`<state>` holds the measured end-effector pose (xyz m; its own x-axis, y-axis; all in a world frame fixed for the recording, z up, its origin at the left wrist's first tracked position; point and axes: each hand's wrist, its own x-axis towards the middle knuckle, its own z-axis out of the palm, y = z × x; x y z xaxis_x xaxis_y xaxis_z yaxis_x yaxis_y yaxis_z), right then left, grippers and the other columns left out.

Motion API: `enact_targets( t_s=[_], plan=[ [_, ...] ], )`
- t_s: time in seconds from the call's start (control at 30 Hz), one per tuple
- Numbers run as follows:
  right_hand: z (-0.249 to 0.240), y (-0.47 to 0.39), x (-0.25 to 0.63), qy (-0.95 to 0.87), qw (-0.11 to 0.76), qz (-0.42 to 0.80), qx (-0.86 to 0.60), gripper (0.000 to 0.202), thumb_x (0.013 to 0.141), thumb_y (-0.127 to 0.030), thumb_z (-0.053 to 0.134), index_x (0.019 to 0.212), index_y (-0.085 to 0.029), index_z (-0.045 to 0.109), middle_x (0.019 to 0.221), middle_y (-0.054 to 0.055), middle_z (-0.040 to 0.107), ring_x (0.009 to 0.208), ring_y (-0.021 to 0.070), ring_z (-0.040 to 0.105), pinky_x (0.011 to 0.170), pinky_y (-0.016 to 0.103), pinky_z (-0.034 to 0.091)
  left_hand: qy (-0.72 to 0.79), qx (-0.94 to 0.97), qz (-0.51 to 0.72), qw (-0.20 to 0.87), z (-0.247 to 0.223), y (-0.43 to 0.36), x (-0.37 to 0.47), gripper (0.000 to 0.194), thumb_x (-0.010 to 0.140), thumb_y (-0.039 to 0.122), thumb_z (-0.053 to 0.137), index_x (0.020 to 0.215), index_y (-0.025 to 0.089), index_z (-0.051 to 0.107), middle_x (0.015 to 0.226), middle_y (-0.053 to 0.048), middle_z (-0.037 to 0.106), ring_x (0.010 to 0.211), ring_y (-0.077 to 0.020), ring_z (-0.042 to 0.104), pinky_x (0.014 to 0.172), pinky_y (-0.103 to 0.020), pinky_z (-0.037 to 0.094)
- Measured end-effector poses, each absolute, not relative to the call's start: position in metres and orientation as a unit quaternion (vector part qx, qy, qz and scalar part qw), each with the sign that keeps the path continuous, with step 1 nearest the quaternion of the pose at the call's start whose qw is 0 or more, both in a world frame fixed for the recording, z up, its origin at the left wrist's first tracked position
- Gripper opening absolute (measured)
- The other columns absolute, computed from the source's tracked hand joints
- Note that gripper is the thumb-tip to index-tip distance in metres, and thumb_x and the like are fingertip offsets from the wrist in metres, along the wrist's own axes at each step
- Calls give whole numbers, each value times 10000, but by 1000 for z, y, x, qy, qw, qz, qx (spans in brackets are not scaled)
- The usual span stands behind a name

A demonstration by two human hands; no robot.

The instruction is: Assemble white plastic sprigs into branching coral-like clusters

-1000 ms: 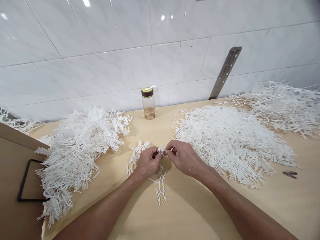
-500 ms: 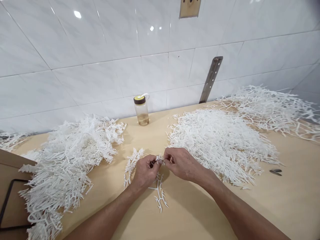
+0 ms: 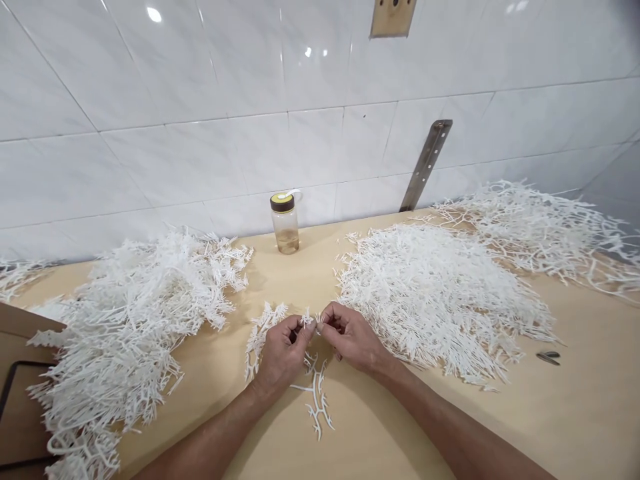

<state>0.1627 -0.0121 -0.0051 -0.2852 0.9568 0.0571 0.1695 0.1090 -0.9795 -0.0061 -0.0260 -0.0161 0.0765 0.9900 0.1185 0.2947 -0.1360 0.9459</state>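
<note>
My left hand is closed in a pinch on a small white branched plastic sprig, whose tips stick up above the thumb. Close beside it, my right hand pinches a small fan of thin white plastic prongs. The fingertips of both hands nearly meet. Below them a bare white branched plastic stem shows against the table, its upper end partly hidden by my left hand. To the left of that hand is a frilled white branched piece, partly covered by it.
A large heap of white plastic sprigs lies at left, another heap at right. Bare branched stems are piled at far right. A lidded bottle stands near the wall. Small dark snips lie at right; a brown box is at left.
My right hand has turned slightly, and a fan of prongs now shows at its fingertips. My left hand still pinches a sprig. The camera view has shifted a little.
</note>
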Motion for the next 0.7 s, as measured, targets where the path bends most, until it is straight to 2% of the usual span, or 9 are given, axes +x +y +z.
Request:
enact_targets(
  t_s=[0.17, 0.43, 0.7],
  plan=[
    [-6, -12, 164, -621, 397, 513, -440, 133, 849, -297, 589, 770, -199, 548, 626, -50, 514, 446, 81, 449, 407, 212, 374, 522, 618, 432, 398, -16, -28, -6, 347, 887, 448, 573, 684, 167, 567, 600, 25, 488, 574, -114, 438, 541, -229, 335],
    [-2, -17, 167, -647, 409, 471, -438, 134, 823, -249, 606, 721, -194, 539, 600, -48, 509, 509, 85, 444, 473, 210, 355, 531, 612, 423, 404, -12, -28, -3, 314, 857, 419, 593, 667, 170, 569, 581, 24, 502, 554, -116, 455, 527, -228, 350],
    [-12, -11, 168, -626, 425, 489, -433, 87, 803, -253, 628, 785, -184, 580, 603, -51, 522, 493, 84, 453, 470, 213, 377, 543, 615, 416, 393, -9, -22, 0, 283, 833, 385, 612, 652, 168, 597, 561, 14, 558, 528, -115, 480, 518, -222, 365]
  ],
)
